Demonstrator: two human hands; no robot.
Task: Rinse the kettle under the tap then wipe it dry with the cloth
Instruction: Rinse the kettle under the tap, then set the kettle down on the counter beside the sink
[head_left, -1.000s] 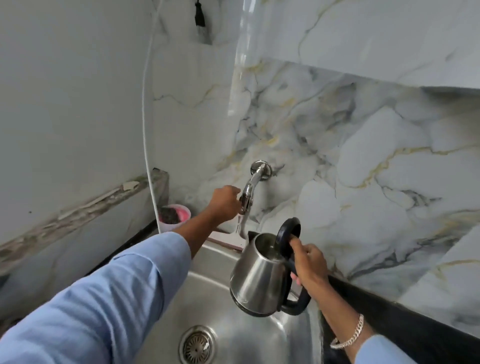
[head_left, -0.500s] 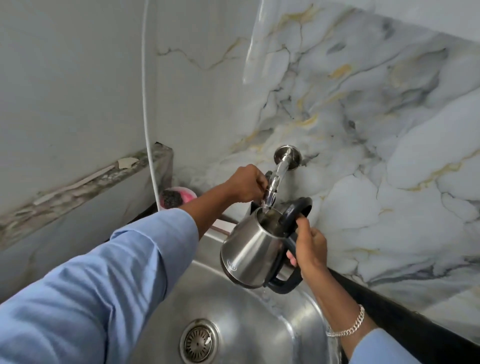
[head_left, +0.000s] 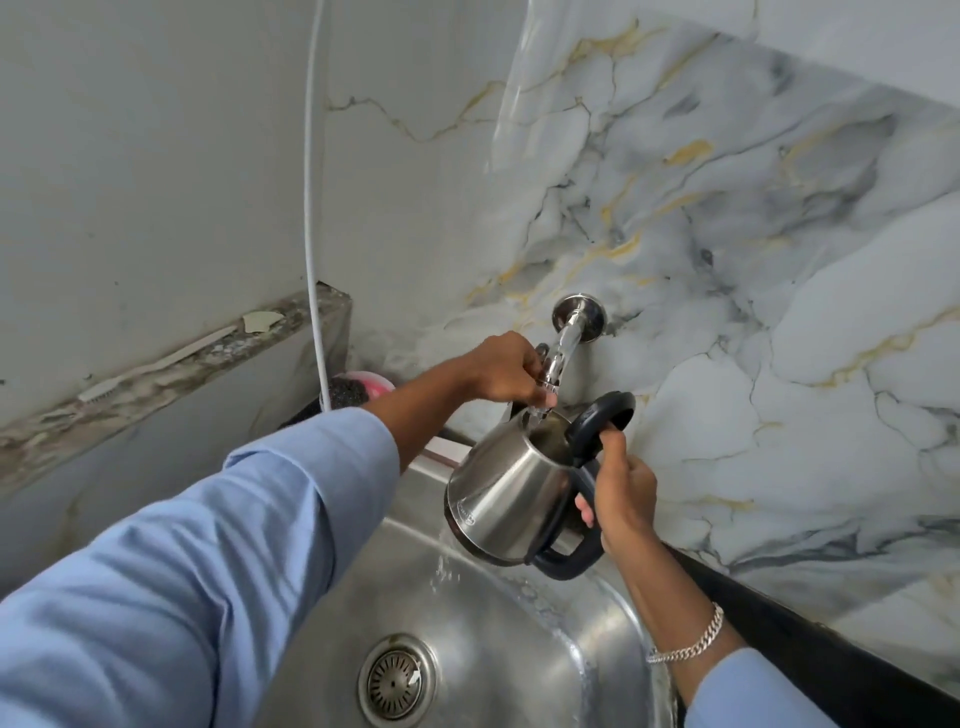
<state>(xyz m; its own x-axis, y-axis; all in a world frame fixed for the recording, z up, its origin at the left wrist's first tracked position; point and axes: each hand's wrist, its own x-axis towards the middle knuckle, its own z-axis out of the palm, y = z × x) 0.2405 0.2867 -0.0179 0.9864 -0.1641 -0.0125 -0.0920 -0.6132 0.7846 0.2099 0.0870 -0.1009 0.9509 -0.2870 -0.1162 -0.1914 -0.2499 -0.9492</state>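
Steel sink lying below a marble wall, water splashing on its basin. Kettle, lid open and tilted, hanging over the sink directly beneath the tap. Right hand gripping the kettle's black handle. Left hand closing around the tap's valve, water running into the kettle's mouth.

Kettle now up under the tap, water newly splashing into the sink.
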